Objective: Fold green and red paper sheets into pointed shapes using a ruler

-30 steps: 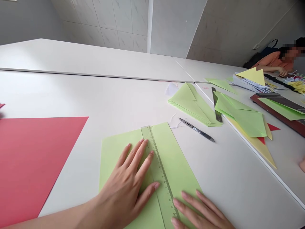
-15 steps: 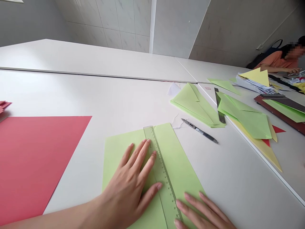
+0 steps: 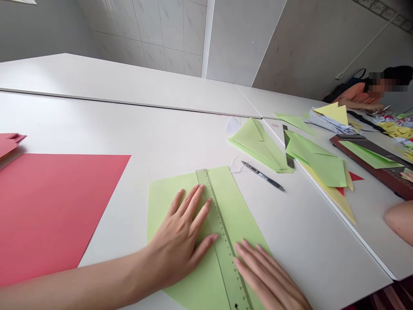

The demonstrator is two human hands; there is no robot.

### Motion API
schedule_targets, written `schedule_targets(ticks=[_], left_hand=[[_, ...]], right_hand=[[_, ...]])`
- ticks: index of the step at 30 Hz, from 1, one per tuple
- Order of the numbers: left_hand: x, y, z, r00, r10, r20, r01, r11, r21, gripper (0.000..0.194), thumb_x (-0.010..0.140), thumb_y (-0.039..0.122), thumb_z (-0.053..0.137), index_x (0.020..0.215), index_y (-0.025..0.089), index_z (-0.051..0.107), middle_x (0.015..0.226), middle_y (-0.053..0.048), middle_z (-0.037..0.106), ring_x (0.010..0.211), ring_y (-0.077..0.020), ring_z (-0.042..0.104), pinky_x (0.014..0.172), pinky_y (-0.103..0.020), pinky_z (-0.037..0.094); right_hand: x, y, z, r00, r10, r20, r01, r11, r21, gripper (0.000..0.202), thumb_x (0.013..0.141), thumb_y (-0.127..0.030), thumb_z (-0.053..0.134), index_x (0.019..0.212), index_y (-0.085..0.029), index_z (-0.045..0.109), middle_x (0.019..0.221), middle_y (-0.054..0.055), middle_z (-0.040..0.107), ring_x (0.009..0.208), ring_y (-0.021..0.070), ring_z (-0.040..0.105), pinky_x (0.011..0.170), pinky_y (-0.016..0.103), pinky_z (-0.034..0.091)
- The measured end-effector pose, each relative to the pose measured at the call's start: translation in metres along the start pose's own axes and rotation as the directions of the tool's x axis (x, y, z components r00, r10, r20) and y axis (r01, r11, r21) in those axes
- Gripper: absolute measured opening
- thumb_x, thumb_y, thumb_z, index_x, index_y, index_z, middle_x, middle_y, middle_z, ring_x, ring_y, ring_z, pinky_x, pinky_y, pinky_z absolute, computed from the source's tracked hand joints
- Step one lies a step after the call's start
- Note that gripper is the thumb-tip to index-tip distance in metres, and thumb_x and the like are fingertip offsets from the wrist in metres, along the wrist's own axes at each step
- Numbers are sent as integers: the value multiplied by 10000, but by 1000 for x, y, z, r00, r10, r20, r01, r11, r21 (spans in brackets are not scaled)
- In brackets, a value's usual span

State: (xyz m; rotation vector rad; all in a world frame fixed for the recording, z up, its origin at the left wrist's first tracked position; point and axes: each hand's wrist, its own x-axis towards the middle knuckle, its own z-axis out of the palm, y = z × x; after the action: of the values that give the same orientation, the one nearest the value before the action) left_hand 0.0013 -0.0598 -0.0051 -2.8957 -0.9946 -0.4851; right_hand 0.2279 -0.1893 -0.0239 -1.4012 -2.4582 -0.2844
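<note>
A sheet of light green paper [image 3: 163, 196] lies on the white table in front of me. Across it runs a clear plastic ruler [image 3: 222, 258], slanting from the sheet's top edge down toward me. My left hand [image 3: 179, 241] is spread over the sheet, its fingertips resting on the ruler's left side. My right hand [image 3: 266, 275] lies with fingers stretched out on the paper strip to the right of the ruler, fingertips at or close to the ruler's edge. A grey pen [image 3: 263, 175] lies to the right of the sheet, near some white thread [image 3: 237, 165].
Large red paper [image 3: 61, 202] lies at left. Folded green papers [image 3: 258, 144] are stacked at the back, beside a metal ruler [image 3: 288, 150]. Farther right are a paper trimmer [image 3: 374, 172] and a seated person [image 3: 355, 94]. Another person's arm [image 3: 400, 221] shows at the right edge.
My right hand has slid up along the ruler, away from me, and its fingers are closer together. The left hand stays on the ruler. The view has shifted slightly right.
</note>
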Motion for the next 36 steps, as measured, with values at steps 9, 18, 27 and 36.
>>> schedule_targets(ticks=[9, 18, 27, 36], left_hand=[[-1, -1, 8, 994, -104, -27, 101, 992, -79, 746, 992, 556, 352, 1505, 27, 231, 1562, -265, 260, 1470, -350, 249, 1183, -561, 291], [-3, 3, 3, 999, -30, 21, 32, 994, -102, 718, 971, 574, 361, 1416, 14, 419, 1480, -262, 408, 1420, -413, 326, 1144, -616, 313], [-13, 2, -6, 989, 132, 61, -122, 983, -140, 686, 962, 548, 401, 1434, 51, 414, 1502, -257, 382, 1432, -394, 318, 1136, -593, 337], [-19, 10, -11, 975, 192, 108, -164, 961, -223, 695, 963, 517, 419, 1496, 80, 336, 1545, -209, 332, 1470, -392, 217, 1157, -608, 298]], right_hand=[[12, 17, -21, 983, -6, 183, 1, 1000, 26, 824, 937, -642, 454, 1563, -143, 259, 1552, 125, 346, 1403, 287, 405, 1056, 405, 493], [59, 41, 5, 950, 303, 74, -312, 933, 181, 440, 994, -375, 460, 1358, -142, 544, 1494, 156, 471, 1343, 292, 507, 1043, 486, 523], [136, 88, 21, 969, -135, 206, 60, 941, 332, 497, 1025, -228, 309, 1517, -271, 373, 1548, -16, 403, 1483, 164, 267, 1234, 439, 267], [174, 73, 31, 918, -367, 149, 269, 853, 447, 501, 1011, -121, 332, 1467, -297, 439, 1515, -50, 445, 1476, 134, 282, 1227, 427, 293]])
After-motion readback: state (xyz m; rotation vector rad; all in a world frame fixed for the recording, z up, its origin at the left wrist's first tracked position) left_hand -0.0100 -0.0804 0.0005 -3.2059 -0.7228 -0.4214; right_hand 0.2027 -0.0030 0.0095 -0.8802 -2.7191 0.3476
